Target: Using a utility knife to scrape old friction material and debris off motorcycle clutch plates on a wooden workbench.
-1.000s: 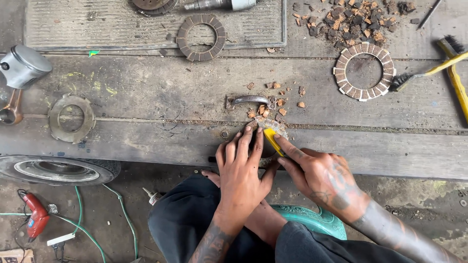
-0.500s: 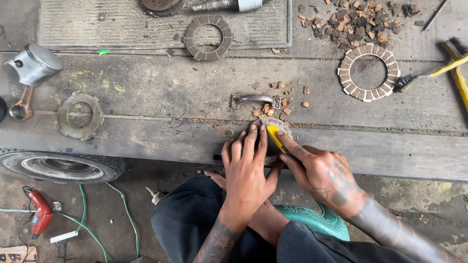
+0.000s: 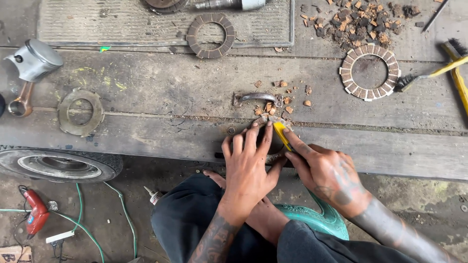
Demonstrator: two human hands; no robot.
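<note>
Clutch plate (image 3: pixel 269 139), a ring with worn friction pads, lies flat at the near edge of the plank table (image 3: pixel 146 92), largely hidden beneath the person's two hands. The left hand (image 3: pixel 249 163) presses down on it, fingers spread and flat, pinning it to the wood. The right hand (image 3: pixel 327 173) is closed around a yellow-handled scraper (image 3: pixel 281 135), forefinger laid along the tool, its tip set against the ring's far rim. Small brown chips (image 3: pixel 285 100) lie scattered just beyond, around a rusted metal handle (image 3: pixel 257 99).

By the look of it, the step in hand is scraping old lining off the ring; the next stroke seems to call for steady downward pressure from the left hand and a shallow blade angle kept clear of the pinning fingers.

Further out lie a second ring with pale pads (image 3: pixel 369 72), a darker one (image 3: pixel 211 35) on a metal grate (image 3: pixel 122 22), a bare steel ring (image 3: pixel 80 112), a piston with rod (image 3: pixel 29 65), a yellow wire brush (image 3: pixel 438 73) and a heap of debris (image 3: pixel 358 19). A tyre (image 3: pixel 58 165) and a red drill (image 3: pixel 34 216) sit on the floor.
</note>
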